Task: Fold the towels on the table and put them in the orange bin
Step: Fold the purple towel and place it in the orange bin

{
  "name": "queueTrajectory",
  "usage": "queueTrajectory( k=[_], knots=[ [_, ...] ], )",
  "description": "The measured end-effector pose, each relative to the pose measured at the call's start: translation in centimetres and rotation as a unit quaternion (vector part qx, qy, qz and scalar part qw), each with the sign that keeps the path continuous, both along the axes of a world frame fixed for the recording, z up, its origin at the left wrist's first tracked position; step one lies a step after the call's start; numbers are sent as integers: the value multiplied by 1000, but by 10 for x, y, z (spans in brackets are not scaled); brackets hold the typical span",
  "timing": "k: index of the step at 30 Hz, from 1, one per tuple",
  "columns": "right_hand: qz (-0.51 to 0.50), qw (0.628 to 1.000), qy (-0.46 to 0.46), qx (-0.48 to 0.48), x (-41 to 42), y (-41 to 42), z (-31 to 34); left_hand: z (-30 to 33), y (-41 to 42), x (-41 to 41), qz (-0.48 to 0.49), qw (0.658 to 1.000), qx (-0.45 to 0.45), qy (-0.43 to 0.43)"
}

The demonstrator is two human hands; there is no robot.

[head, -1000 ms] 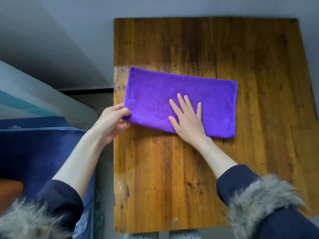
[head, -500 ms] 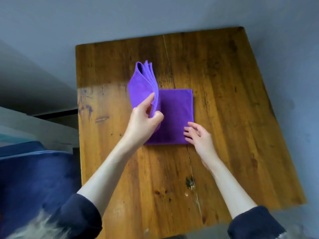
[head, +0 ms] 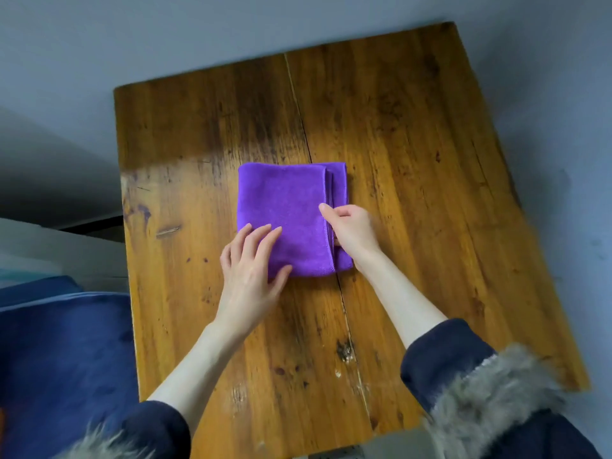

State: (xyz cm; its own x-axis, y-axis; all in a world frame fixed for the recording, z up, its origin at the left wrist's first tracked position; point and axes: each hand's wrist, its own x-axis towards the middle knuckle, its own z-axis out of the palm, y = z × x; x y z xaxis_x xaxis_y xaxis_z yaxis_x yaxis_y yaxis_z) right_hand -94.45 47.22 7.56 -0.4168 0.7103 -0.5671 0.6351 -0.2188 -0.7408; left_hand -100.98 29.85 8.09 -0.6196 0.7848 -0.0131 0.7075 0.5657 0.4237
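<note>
A purple towel (head: 291,213) lies folded into a small square near the middle of the wooden table (head: 414,160). Its layered edges show along the right side. My left hand (head: 251,270) rests flat on the towel's near left corner, fingers straight. My right hand (head: 352,233) is at the towel's right edge, thumb on top and fingers curled under the layers, pinching them. The orange bin is out of view, apart from a sliver of orange at the bottom left edge.
A dark blue cushioned seat (head: 63,359) sits left of the table, below a pale ledge (head: 49,246). The grey floor (head: 165,34) surrounds the table. My fur-cuffed sleeves frame the bottom of the view.
The long towel strip was folded over from left to right into a square. My left hand let go of the flap and now lies flat; my right hand moved to the right edge.
</note>
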Motion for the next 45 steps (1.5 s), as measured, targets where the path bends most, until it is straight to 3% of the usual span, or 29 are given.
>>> queueTrajectory(
  k=[4,9,14,22,27,35,38,41,43,45],
  knots=[
    [70,993,-56,82,-14,5,-5,-12,-6,0,-58,994,-97,1],
    [158,964,-44,208,-5,2,-6,-15,-2,-4,-67,991,-110,33],
    [86,984,1,156,-3,8,-8,-14,3,2,-82,991,-88,56],
    [10,998,-6,67,-2,19,-10,-26,5,4,-107,983,-130,72],
    [69,995,-58,38,25,4,-4,-27,3,4,-125,975,-163,85],
    [86,986,-114,91,55,-14,-2,-19,-1,12,-120,978,-163,53],
    [190,962,-166,104,50,0,4,-9,-9,19,-114,985,-122,35],
    [301,918,-250,58,49,13,14,-2,-20,24,-101,993,-46,26],
    [294,922,-250,41,50,13,15,-2,-27,21,-96,995,-2,31],
    [220,949,-208,84,49,7,13,-5,-32,14,-84,996,12,41]
  ],
)
